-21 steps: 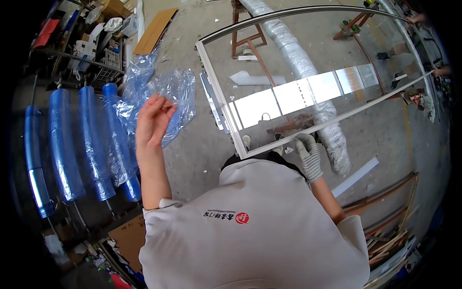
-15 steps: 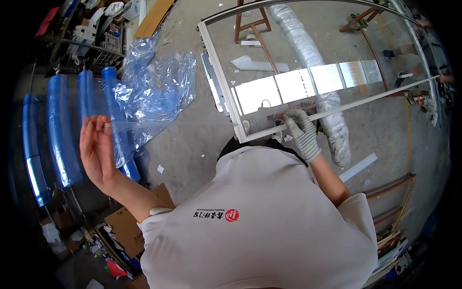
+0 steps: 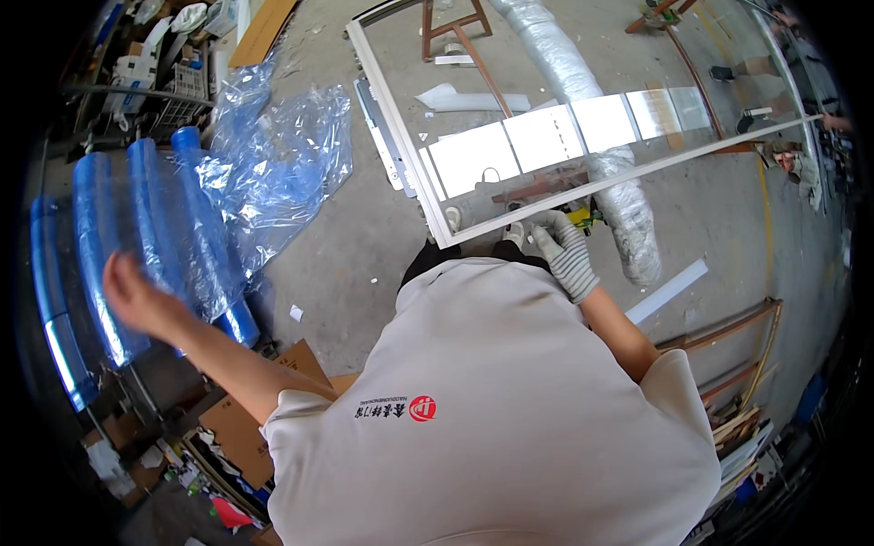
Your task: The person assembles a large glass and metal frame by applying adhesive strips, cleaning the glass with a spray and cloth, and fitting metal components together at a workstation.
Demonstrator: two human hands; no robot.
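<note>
The shirt [image 3: 492,364] is pale with 1 red mark [image 3: 422,409], the pants [image 3: 426,262] are black, and the right hand [image 3: 561,246] wears 1 stripy glove [image 3: 574,269].

A gray concrete floor [image 3: 350,273] spreads beneath a workshop, with crumpled blue-tinted plastic film [image 3: 287,168] fanned across it at left. At right lies a long bundle wrapped in clear film [image 3: 628,218], a narrow white strip [image 3: 669,291] near its lower end. A reddish-brown wooden stand [image 3: 427,35] and a white sheet [image 3: 473,99] occupy the far stretch; small scraps (one pale piece [image 3: 296,313] rests alone, left of center) dot the concrete.
</note>
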